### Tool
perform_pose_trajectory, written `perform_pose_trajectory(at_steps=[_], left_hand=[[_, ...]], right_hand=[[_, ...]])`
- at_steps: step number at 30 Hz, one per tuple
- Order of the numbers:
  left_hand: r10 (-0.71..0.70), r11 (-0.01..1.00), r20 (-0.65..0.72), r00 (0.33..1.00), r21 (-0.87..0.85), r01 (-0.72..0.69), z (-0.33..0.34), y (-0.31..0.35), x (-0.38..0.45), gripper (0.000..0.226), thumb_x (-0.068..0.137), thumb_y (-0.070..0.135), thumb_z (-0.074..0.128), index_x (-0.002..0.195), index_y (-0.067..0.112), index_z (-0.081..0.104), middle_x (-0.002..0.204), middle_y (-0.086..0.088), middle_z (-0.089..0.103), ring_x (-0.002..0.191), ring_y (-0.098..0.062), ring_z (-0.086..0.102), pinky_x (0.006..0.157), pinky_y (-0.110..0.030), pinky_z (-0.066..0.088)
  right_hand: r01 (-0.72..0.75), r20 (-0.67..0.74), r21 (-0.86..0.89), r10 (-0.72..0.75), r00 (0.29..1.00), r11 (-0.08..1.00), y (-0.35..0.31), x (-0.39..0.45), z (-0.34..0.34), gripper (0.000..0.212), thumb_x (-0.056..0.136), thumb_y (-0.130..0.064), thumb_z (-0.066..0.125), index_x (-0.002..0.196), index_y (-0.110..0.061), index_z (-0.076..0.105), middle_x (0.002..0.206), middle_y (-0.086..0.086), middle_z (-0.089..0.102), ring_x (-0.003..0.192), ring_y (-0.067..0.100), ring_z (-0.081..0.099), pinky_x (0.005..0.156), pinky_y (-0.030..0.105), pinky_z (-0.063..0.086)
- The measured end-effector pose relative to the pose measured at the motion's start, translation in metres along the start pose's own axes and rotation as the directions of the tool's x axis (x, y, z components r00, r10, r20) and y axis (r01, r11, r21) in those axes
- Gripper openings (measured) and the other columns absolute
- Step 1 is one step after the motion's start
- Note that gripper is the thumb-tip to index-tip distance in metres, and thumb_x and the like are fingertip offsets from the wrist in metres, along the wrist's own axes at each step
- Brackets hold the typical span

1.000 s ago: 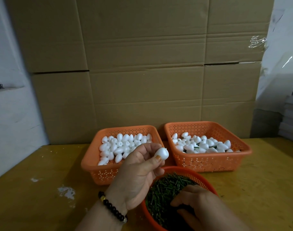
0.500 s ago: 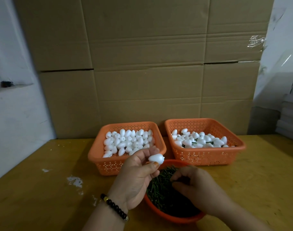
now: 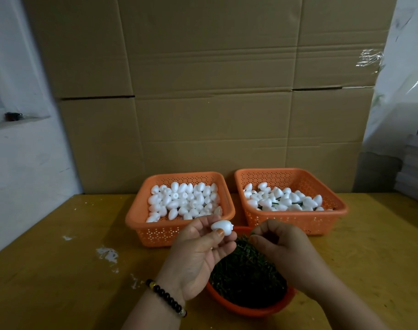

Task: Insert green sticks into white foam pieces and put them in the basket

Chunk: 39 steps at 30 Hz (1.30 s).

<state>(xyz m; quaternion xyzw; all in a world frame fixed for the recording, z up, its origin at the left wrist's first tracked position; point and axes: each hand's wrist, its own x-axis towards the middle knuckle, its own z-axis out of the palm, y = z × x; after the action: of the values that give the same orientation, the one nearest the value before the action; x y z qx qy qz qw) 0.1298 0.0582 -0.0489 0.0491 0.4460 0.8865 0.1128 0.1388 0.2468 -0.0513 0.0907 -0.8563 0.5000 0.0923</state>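
One foam piece (image 3: 221, 227) sits pinched in left hand (image 3: 198, 256) fingers (image 3: 218, 233); right hand (image 3: 284, 251) fingers pinch a green stick (image 3: 252, 233).

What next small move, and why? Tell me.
Probably bring the right hand left and push its green stick into the foam piece pinched by the left hand: the two sit close together but apart, nothing inserted yet.

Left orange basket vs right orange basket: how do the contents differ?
The left orange perforated plastic basket holds plain white foam pieces with no sticks showing; the right orange perforated plastic basket holds foam pieces with green sticks poking between them. Both are the same colour and rectangular shape, side by side.
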Motion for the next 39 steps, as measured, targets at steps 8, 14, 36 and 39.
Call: perform_pose_trajectory(at_steps=[8,14,36,39], left_hand=[[0.001,0.999,0.025,1.0,0.041,-0.002,-0.001,0.0,0.011,0.038,0.068,-0.005,0.065,0.105,0.004,0.063,0.097,-0.013,0.069,0.079,-0.021,0.066,0.063,-0.027,0.056],[0.0,0.997,0.039,0.999,0.081,-0.003,0.005,-0.002,0.016,0.042,0.069,0.002,0.067,0.111,0.004,0.061,0.093,-0.01,0.071,0.076,-0.019,0.066,0.061,-0.026,0.055],[-0.245,0.883,0.044,0.969,-0.403,0.242,0.012,0.001,0.02,0.036,0.082,0.004,0.058,0.116,-0.001,0.067,0.108,-0.019,0.068,0.078,-0.027,0.07,0.064,-0.034,0.059],[-0.251,0.894,0.014,0.968,-0.381,0.237,0.01,0.001,0.022,0.032,0.089,0.005,0.052,0.119,0.003,0.063,0.103,-0.017,0.068,0.073,-0.022,0.066,0.06,-0.03,0.057]], right_hand=[[0.012,0.004,0.095,-0.013,1.0,0.995,-0.004,0.013,-0.004,0.018,0.085,-0.013,0.068,0.079,-0.03,0.064,0.071,0.01,0.067,0.067,0.034,0.063,0.064,0.053,0.052],[0.001,0.09,0.123,-0.012,0.996,0.992,-0.004,0.015,-0.013,0.016,0.087,-0.015,0.067,0.085,-0.031,0.067,0.073,0.01,0.068,0.065,0.028,0.06,0.065,0.054,0.051],[0.026,0.051,0.475,-0.057,0.997,0.88,-0.023,0.014,-0.018,0.009,0.089,-0.003,0.062,0.084,-0.008,0.066,0.071,0.012,0.067,0.065,0.021,0.064,0.063,0.027,0.054],[0.028,0.031,0.463,-0.048,0.998,0.886,-0.022,0.017,-0.011,0.008,0.088,0.0,0.062,0.086,-0.006,0.065,0.071,0.013,0.068,0.065,0.023,0.065,0.064,0.029,0.056]])
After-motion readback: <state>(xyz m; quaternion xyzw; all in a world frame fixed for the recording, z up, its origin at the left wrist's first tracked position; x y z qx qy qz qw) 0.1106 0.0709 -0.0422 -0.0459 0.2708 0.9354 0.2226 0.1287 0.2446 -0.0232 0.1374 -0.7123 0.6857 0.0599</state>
